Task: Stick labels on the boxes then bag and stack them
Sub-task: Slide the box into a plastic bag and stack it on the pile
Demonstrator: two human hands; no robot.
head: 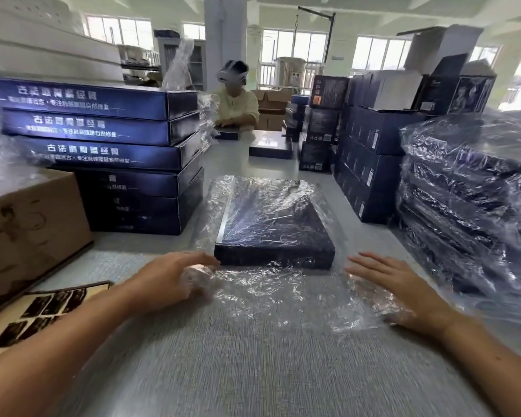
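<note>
Grey table (253,371) ran up the centre of the frame. A dark box (274,224) lay flat on it mid-frame inside a crinkled clear bag (283,293), mouth toward the bottom edge. Left hand (175,275) sat at the box's near-left corner, fingers loosely extended, partly under film. Right hand (394,284) lay flat w/ fingers spread on the film at the mouth's right side — neither pinched anything. Upper left: box stack (103,139). Left edge: cardboard carton (27,230), w/ label sheet (42,311) below it. Right edge: bagged stack (469,200). Bkgd — a seated person (238,103), white pillar (224,34), windows (295,46).
</note>
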